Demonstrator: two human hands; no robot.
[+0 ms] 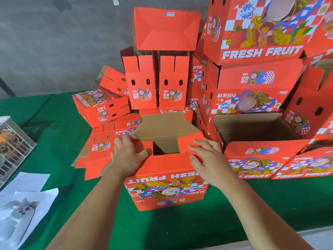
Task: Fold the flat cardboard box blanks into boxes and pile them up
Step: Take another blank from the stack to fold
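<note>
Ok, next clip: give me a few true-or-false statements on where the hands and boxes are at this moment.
1. Both hands rest on the box being folded. True: left hand and right hand press its side flaps.
2. That box's print faces the camera upright. False: the FRESH FRUIT lettering reads upside down.
3. The table has a green cover. True.
4. The open box to the right is full of fruit. False: only bare cardboard shows inside.
5. Flat blanks lie left of the hands. True.
</note>
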